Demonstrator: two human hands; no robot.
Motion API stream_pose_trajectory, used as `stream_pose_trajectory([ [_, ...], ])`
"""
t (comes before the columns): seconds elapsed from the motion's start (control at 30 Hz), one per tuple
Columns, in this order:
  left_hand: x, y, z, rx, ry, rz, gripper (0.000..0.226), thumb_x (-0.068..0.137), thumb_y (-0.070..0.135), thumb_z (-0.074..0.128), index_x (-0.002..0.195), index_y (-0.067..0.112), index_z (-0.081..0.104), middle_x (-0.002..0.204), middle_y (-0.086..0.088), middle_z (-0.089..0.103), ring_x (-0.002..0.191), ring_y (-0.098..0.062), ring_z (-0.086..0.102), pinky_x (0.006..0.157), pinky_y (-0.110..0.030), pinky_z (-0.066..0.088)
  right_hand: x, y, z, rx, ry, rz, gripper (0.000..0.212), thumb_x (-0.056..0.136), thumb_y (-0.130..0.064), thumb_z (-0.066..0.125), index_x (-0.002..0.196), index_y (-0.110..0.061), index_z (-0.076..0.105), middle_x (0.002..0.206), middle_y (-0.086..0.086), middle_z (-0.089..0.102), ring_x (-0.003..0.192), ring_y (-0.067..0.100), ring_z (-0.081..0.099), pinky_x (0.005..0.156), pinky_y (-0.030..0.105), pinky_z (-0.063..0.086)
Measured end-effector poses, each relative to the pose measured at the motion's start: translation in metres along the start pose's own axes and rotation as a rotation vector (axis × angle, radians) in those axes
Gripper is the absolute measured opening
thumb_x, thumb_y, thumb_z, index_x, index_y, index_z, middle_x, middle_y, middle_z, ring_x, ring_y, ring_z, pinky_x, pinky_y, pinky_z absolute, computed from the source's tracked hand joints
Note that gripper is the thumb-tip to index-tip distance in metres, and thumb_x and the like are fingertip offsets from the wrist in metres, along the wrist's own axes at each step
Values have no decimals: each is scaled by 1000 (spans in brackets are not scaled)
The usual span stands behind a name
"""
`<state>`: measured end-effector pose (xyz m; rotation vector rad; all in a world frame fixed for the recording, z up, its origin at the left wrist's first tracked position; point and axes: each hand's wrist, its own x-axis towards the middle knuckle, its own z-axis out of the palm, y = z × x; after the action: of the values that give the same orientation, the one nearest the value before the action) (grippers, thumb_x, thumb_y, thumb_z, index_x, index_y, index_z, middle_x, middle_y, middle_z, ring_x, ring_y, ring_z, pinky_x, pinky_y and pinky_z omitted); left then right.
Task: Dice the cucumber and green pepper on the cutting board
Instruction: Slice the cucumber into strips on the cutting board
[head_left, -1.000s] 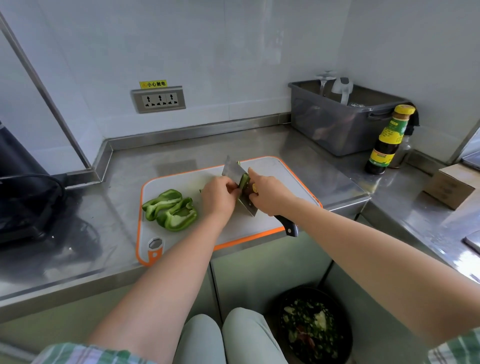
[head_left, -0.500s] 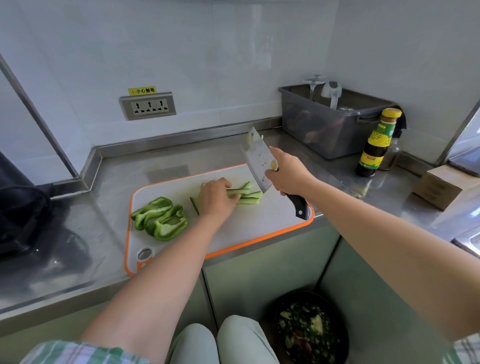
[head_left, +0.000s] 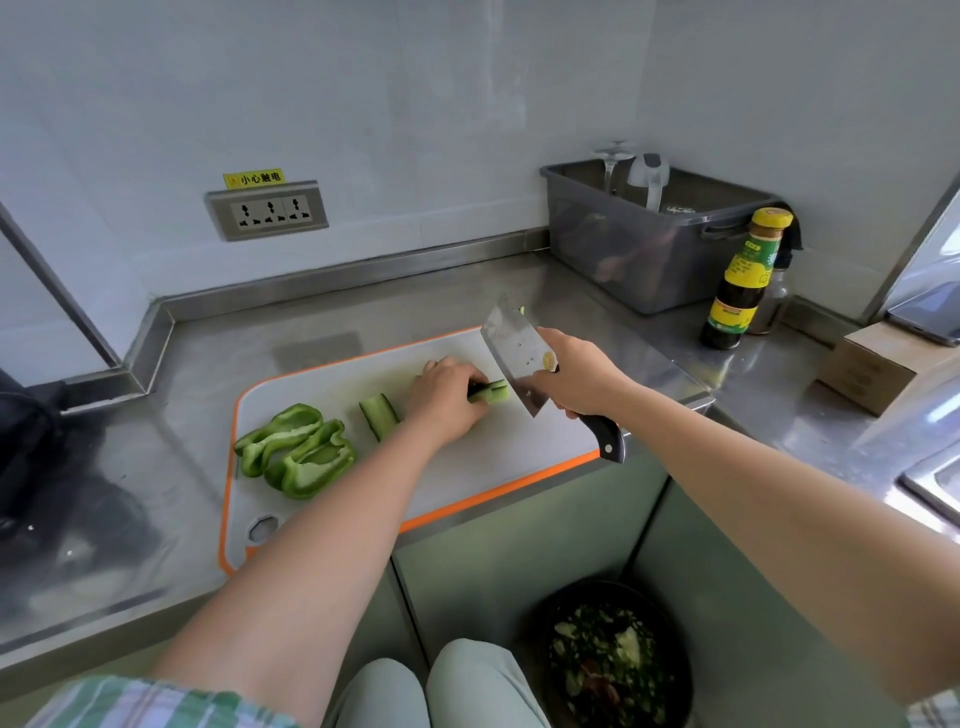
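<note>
Cucumber step: our left grip (head_left: 447, 397) clamps the cucumber strips (head_left: 489, 391); our right grip (head_left: 576, 382) holds the cleaver (head_left: 514, 358) poised just right of it. Next, we judge: crosswise chops, left grip retreating.

Partly hidden: cucumber strips (head_left: 492, 393), the left hand (head_left: 445, 401) is covering most of them, only the cut ends showing beside the cleaver (head_left: 514, 353). The right hand (head_left: 574, 382) is wrapping the cleaver's handle, leaving only the black butt showing. The left forearm is crossing the cutting board (head_left: 519, 447) at its near edge. A small bottle (head_left: 775, 296) is standing mostly behind the sauce bottle (head_left: 737, 280), whose label print is too small to read. The grey tub (head_left: 649, 260) is screening its contents' lower parts. Blurred: scraps in the floor bin (head_left: 618, 665). The frame edges are cutting off a black object (head_left: 26, 457) on the left and a sink rim (head_left: 935, 483) on the right.
</note>
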<state>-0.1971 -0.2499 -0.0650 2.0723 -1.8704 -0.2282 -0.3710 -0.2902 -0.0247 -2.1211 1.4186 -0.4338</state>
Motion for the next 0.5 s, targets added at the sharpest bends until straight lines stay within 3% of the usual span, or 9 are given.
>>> stream_pose_trajectory([
  [0.23, -12, -9, 2, 1, 51, 36, 34, 86, 29, 63, 120, 26, 63, 114, -6, 57, 113, -27, 49, 93, -33, 40, 3, -8, -1, -83, -10, -51, 64, 90, -9, 44, 149, -28, 28, 73, -1, 50, 45, 21, 56, 43, 23, 44],
  [0.4, -16, -5, 3, 14, 88, 16, 31, 86, 28, 61, 115, 20, 65, 113, -8, 59, 110, -29, 52, 91, -34, 43, 3, -14, -6, -259, 17, -88, 64, 91, -12, 43, 150, -27, 26, 98, 11, 60, 53, 24, 59, 63, 37, 57],
  [0.5, -20, -6, 5, 45, 143, 16, 34, 85, 34, 62, 116, 20, 63, 112, -7, 57, 110, -28, 50, 90, -34, 41, 3, -17, -8, -340, 1, -117, 64, 90, -12, 43, 150, -30, 26, 99, 8, 60, 53, 22, 55, 67, 38, 57],
])
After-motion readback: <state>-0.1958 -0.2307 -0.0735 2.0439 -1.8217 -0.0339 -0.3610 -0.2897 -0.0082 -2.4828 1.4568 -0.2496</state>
